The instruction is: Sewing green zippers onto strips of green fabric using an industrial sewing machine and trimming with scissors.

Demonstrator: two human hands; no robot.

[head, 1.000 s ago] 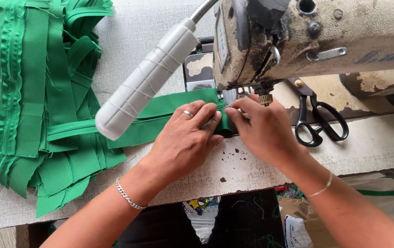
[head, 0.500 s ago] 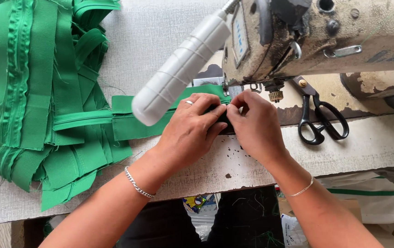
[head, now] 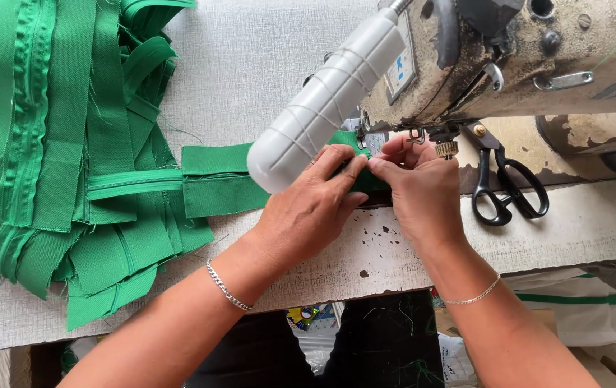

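A green fabric strip with a zipper (head: 211, 176) lies across the worn white table (head: 265, 79) and runs under the needle area of an old sewing machine (head: 538, 65). My left hand (head: 308, 208) and my right hand (head: 419, 190) meet fingertip to fingertip on the strip's end, just below the presser foot, pinching and pressing the fabric down. A grey-white lamp arm (head: 326, 100) crosses above my left hand and hides part of the strip. Each wrist wears a thin silver bracelet.
A big heap of green strips and zipper pieces (head: 56, 144) covers the table's left side. Black scissors (head: 502, 187) lie to the right of my right hand, beside the machine base. Bags and scraps sit below the table edge.
The view has shifted so the machine and lamp arm sit further right and higher. My hands have stayed together on the strip's end, with the fingertips now closer under the presser foot.
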